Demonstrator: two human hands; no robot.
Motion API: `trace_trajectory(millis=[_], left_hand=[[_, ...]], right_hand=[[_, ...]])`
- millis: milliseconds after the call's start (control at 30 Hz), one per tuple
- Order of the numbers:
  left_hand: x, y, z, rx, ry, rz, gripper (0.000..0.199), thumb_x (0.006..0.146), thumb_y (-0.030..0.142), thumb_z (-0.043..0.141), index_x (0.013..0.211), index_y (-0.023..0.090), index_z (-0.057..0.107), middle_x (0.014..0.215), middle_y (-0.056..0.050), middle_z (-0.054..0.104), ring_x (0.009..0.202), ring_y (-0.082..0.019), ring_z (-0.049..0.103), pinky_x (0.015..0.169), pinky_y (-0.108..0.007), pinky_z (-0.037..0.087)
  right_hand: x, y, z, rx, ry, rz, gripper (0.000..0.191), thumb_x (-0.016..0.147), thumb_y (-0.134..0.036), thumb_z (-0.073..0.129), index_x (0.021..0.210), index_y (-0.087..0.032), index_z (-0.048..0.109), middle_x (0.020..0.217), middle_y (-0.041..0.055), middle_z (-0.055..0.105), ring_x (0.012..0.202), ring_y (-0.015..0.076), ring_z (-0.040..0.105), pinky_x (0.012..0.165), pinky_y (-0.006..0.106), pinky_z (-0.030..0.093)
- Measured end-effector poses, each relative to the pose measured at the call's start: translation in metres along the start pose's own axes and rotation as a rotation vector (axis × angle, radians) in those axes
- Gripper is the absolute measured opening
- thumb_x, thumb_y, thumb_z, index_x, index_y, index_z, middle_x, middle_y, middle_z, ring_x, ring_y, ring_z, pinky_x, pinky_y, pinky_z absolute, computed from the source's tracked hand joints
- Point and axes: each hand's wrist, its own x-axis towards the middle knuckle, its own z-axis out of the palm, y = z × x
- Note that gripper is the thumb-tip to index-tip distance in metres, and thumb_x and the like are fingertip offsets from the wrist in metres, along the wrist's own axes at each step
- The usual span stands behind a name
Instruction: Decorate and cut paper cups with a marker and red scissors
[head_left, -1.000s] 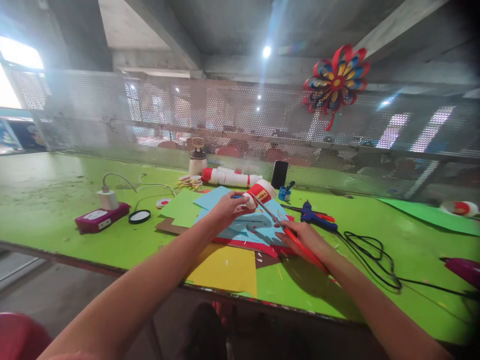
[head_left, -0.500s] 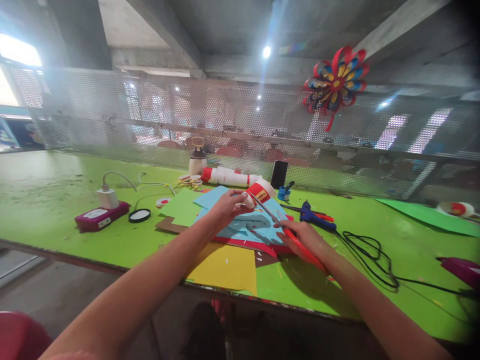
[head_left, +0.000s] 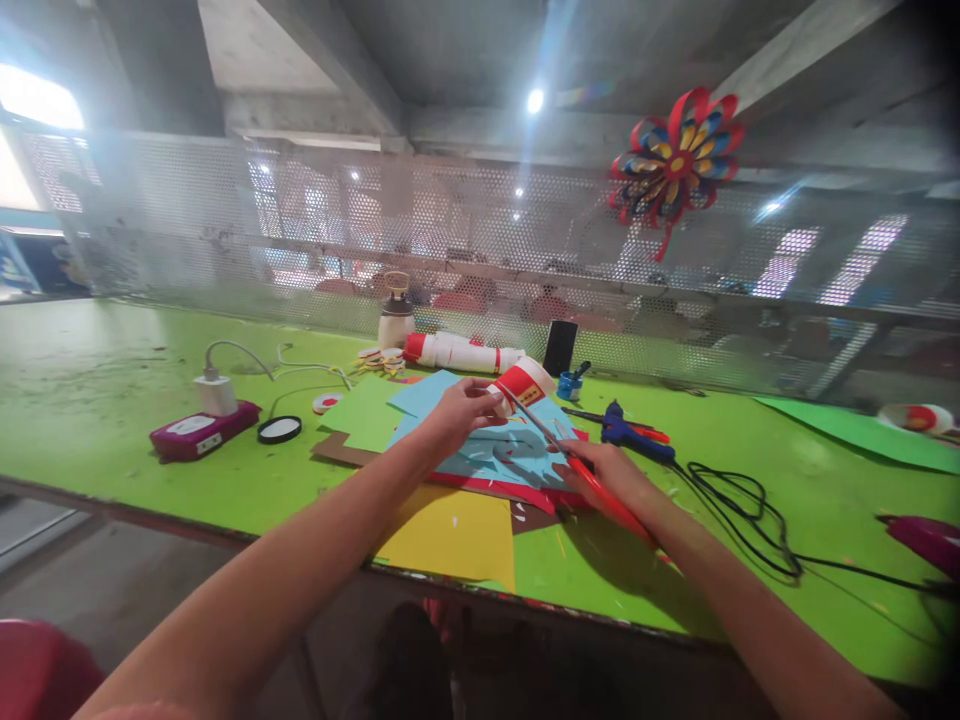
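My left hand (head_left: 469, 408) pinches a red and white paper cup (head_left: 523, 382), tilted on its side above the coloured paper. In my right hand (head_left: 600, 472) is a pair of scissors (head_left: 592, 485) with red handles. Its blades reach up and left to the cup, close to its base. From here I cannot tell how far they bite into it. Beneath both hands lies a pile of light blue paper (head_left: 420, 402), with a yellow sheet (head_left: 450, 540) nearer the table's front edge.
A blue glue gun (head_left: 634, 435) with a trailing black cable lies to the right. Stacked paper cups (head_left: 465, 354) and a lidded bottle (head_left: 396, 325) stand behind. A magenta power strip (head_left: 202, 432) is at left. A mesh screen (head_left: 330, 220) borders the green table's far side.
The cup has shifted very slightly to the right with my left hand. Both hands keep their hold, and the scissors stay at the cup.
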Motion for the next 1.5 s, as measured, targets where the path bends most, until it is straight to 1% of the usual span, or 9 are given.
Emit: trace_trajectory(millis=[233, 367, 500, 633, 767, 900, 1033, 1200, 1500], left_hand=[[0.001, -0.001, -0.003, -0.025, -0.013, 0.004, 0.021, 0.077, 0.007, 0.072, 0.091, 0.011, 0.056, 0.083, -0.009, 0.068, 0.072, -0.019, 0.069, 0.082, -0.045, 0.056], [0.003, 0.001, -0.005, -0.072, -0.038, -0.042, 0.018, 0.077, 0.006, 0.072, 0.088, 0.011, 0.058, 0.08, -0.009, 0.068, 0.07, -0.019, 0.068, 0.083, -0.046, 0.055], [0.007, 0.002, -0.008, -0.089, -0.077, -0.121, 0.005, 0.084, 0.013, 0.065, 0.085, 0.008, 0.064, 0.083, -0.011, 0.069, 0.074, -0.018, 0.068, 0.083, -0.04, 0.055], [0.009, 0.001, -0.011, -0.062, -0.085, -0.155, 0.016, 0.091, 0.024, 0.061, 0.099, 0.011, 0.064, 0.096, -0.006, 0.068, 0.082, -0.016, 0.066, 0.076, -0.035, 0.057], [0.008, -0.001, -0.009, -0.045, -0.052, -0.127, 0.021, 0.092, 0.027, 0.06, 0.107, 0.012, 0.062, 0.1, -0.006, 0.066, 0.083, -0.016, 0.066, 0.072, -0.034, 0.057], [0.005, -0.002, -0.007, -0.049, -0.027, -0.077, 0.014, 0.086, 0.017, 0.068, 0.096, 0.01, 0.061, 0.087, -0.005, 0.068, 0.075, -0.015, 0.067, 0.074, -0.035, 0.057], [0.004, 0.0, -0.006, -0.048, -0.015, -0.037, 0.02, 0.077, 0.01, 0.075, 0.089, 0.01, 0.058, 0.078, -0.009, 0.069, 0.068, -0.018, 0.069, 0.078, -0.04, 0.055], [0.004, 0.002, -0.006, -0.037, -0.022, -0.021, 0.016, 0.078, 0.008, 0.071, 0.089, 0.009, 0.059, 0.079, -0.011, 0.069, 0.068, -0.019, 0.069, 0.078, -0.043, 0.055], [0.003, 0.001, -0.006, -0.051, -0.024, 0.017, 0.017, 0.076, 0.009, 0.073, 0.088, 0.01, 0.06, 0.079, -0.008, 0.067, 0.071, -0.018, 0.068, 0.081, -0.043, 0.055]], right_hand=[[-0.001, 0.002, 0.002, -0.002, 0.018, -0.01, 0.027, 0.093, -0.037, 0.06, 0.11, -0.015, 0.064, 0.106, 0.0032, 0.067, 0.087, 0.0206, 0.067, 0.075, 0.037, 0.057], [-0.002, 0.004, 0.003, 0.006, 0.024, -0.02, 0.027, 0.093, -0.036, 0.061, 0.109, -0.015, 0.064, 0.105, 0.0035, 0.067, 0.087, 0.0201, 0.067, 0.075, 0.037, 0.057], [-0.002, 0.003, 0.004, 0.006, 0.025, -0.02, 0.026, 0.094, -0.036, 0.06, 0.109, -0.015, 0.064, 0.105, 0.0034, 0.067, 0.086, 0.0194, 0.067, 0.074, 0.036, 0.057], [-0.002, 0.0, 0.002, 0.016, 0.021, -0.029, 0.027, 0.093, -0.036, 0.061, 0.109, -0.015, 0.065, 0.104, 0.0028, 0.068, 0.088, 0.0209, 0.067, 0.075, 0.037, 0.056], [-0.002, -0.001, 0.001, 0.02, 0.022, -0.031, 0.027, 0.093, -0.036, 0.061, 0.109, -0.015, 0.065, 0.104, 0.0029, 0.068, 0.087, 0.0205, 0.067, 0.075, 0.038, 0.056], [-0.003, -0.001, 0.0, 0.021, 0.02, -0.023, 0.027, 0.093, -0.036, 0.061, 0.11, -0.015, 0.064, 0.105, 0.0033, 0.068, 0.088, 0.0208, 0.067, 0.076, 0.038, 0.056], [-0.002, 0.0, 0.001, 0.016, 0.019, -0.016, 0.028, 0.093, -0.036, 0.06, 0.111, -0.015, 0.064, 0.106, 0.0034, 0.067, 0.089, 0.021, 0.067, 0.077, 0.039, 0.056], [-0.002, 0.0, 0.001, 0.005, 0.018, -0.008, 0.029, 0.093, -0.037, 0.06, 0.112, -0.015, 0.064, 0.104, 0.0028, 0.067, 0.086, 0.0205, 0.067, 0.075, 0.038, 0.057], [-0.006, -0.007, 0.001, -0.01, 0.05, -0.013, 0.027, 0.093, -0.037, 0.06, 0.108, -0.015, 0.065, 0.103, 0.0027, 0.068, 0.085, 0.0198, 0.067, 0.074, 0.037, 0.057]])
